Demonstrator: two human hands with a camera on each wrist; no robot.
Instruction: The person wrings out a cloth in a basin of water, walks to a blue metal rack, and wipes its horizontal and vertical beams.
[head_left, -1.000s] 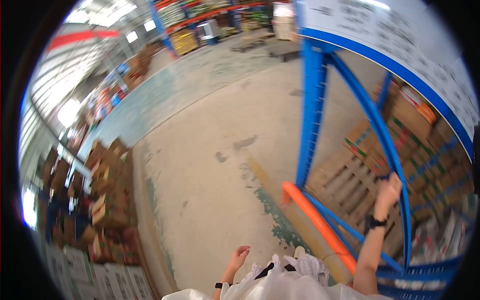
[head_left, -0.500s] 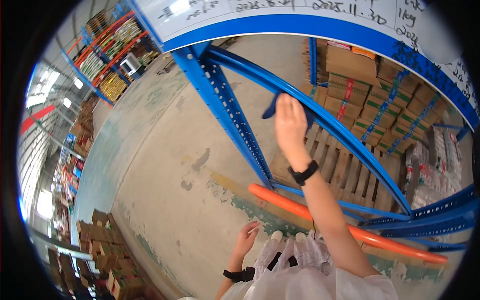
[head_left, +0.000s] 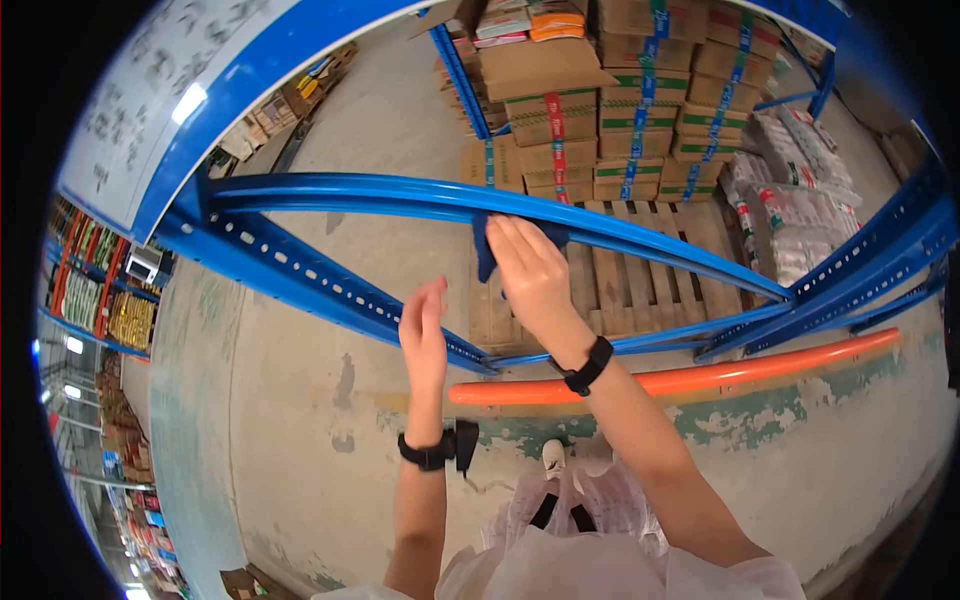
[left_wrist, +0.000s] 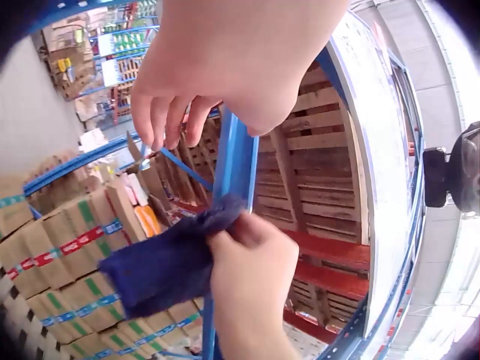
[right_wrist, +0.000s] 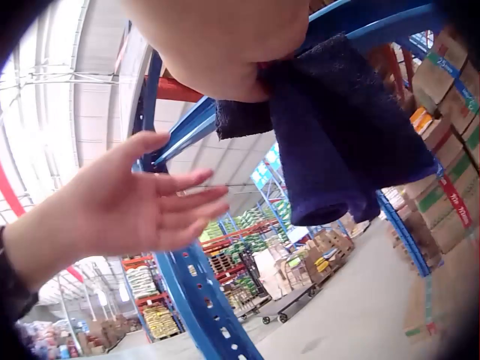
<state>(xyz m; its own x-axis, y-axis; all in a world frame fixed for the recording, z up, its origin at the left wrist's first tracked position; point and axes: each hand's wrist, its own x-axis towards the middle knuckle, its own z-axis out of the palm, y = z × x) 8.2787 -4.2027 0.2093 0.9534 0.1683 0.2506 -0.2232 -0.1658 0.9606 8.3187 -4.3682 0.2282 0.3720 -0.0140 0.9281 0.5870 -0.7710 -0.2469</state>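
Nearest us, our left hand (head_left: pixel 424 322) is raised with fingers relaxed and holding nothing, just left of and a little nearer than our right hand (head_left: pixel 530 275). Beyond it, our right hand grips the dark blue cloth (head_left: pixel 484 255) and presses it on the blue rack beam (head_left: pixel 330 190), whose long axis runs left to right; the cloth hangs off the beam to the left of that hand, towards the free one. Farther off: a wooden pallet (head_left: pixel 640 275) and stacked cartons (head_left: pixel 590 130).
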